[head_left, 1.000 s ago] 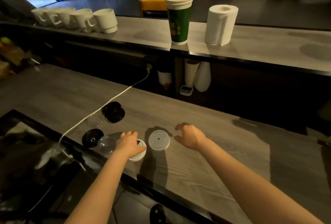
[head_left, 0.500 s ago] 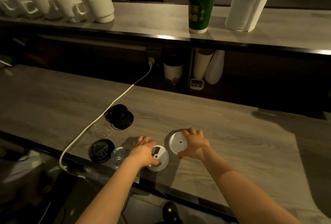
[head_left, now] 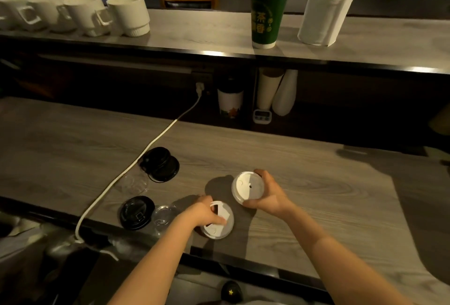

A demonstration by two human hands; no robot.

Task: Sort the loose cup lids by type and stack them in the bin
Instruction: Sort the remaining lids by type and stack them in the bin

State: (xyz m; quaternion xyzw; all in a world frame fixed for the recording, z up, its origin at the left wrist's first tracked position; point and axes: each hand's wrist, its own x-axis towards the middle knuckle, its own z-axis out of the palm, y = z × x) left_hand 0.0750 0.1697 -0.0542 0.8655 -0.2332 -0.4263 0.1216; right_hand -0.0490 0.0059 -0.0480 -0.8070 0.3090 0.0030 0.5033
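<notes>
A long grey wood-grain tabletop (head_left: 316, 182) runs across the view, with a raised counter (head_left: 194, 34) of the same finish behind it. On the counter stand one roll of paper towel (head_left: 325, 14), one stack of nested green paper cups (head_left: 269, 12), and a row of four white mugs (head_left: 129, 15), the leftmost blurred at the frame edge. One white cable (head_left: 136, 165) snakes from a wall socket across the tabletop and off its near edge. Two bare forearms reach in from below. The right hand (head_left: 270, 197) has its fingers and thumb wrapped round the rim of one white lid (head_left: 248, 187), tilted so its top faces the camera. The left hand (head_left: 207, 214), just beside and nearer, pinches a second white lid (head_left: 222, 228) that sits at the near edge of the tabletop, thumb on top. To the left lie the other loose lids: one black lid (head_left: 136, 212) near the edge, what looks like two more black lids overlapping (head_left: 162, 164) farther back against the cable, and two clear lids (head_left: 135, 182), one between the black ones, the other (head_left: 164, 215) between the near black lid and the left hand.
</notes>
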